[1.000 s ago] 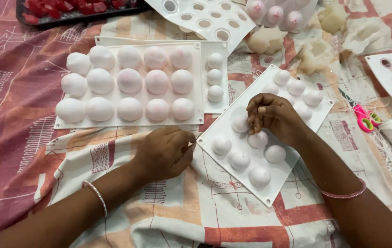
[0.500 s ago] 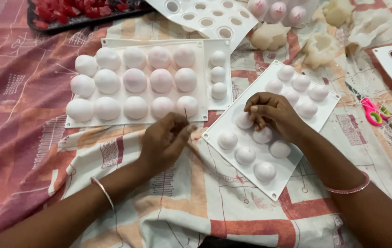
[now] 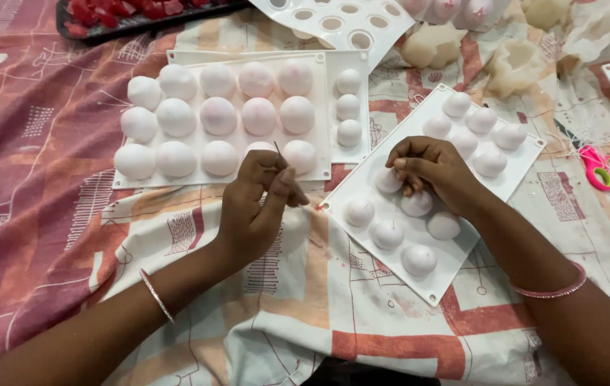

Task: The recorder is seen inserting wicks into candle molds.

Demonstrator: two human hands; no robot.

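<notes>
My left hand (image 3: pixel 258 207) pinches a thin dark needle-like pin that sticks up between finger and thumb, just left of a tilted white mould tray (image 3: pixel 383 275). That tray carries several white domes. My right hand (image 3: pixel 433 171) rests on it, fingertips closed over one dome (image 3: pixel 389 181) near the tray's middle. Behind my left hand lies a larger white mould tray (image 3: pixel 222 179) with bigger white and pinkish domes.
A smaller white mould (image 3: pixel 348 107) with three domes sits beside the large one. An empty white mould (image 3: pixel 333 21) and a dark tray of red pieces (image 3: pixel 133 14) lie at the back. Pink scissors (image 3: pixel 598 168) lie at right. Patterned cloth (image 3: pixel 319 322) covers the surface.
My left hand has lifted slightly and moved right, toward the tilted tray's corner, with the pin now pointing up. My right hand stays on the same dome.
</notes>
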